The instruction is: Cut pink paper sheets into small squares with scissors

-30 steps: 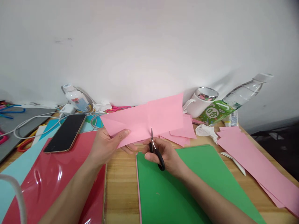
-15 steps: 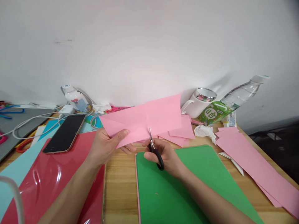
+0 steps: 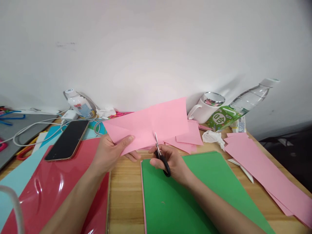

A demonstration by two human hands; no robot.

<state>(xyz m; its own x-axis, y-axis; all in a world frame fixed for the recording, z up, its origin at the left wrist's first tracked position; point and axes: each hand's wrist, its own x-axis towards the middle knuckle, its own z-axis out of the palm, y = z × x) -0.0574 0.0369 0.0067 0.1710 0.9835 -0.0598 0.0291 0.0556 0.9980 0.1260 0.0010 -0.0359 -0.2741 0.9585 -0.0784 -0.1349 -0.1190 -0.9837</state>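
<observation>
left of frame: black rectangular phone (image 3: 67,139) on a glossy red plastic-wrapped pack (image 3: 44,191); left of centre: left hand (image 3: 112,152) pinching the lower left of a creased pink rectangular paper sheet (image 3: 143,126), thumb on top; sheet is held up mid-frame; centre: metal scissors with black handles (image 3: 166,166), blades overlapping the sheet's lower edge, gripped by right hand (image 3: 174,162); lower centre-right: flat green paper sheet (image 3: 207,178) under right forearm; far right: overlapping long pink paper strips (image 3: 265,172)
</observation>
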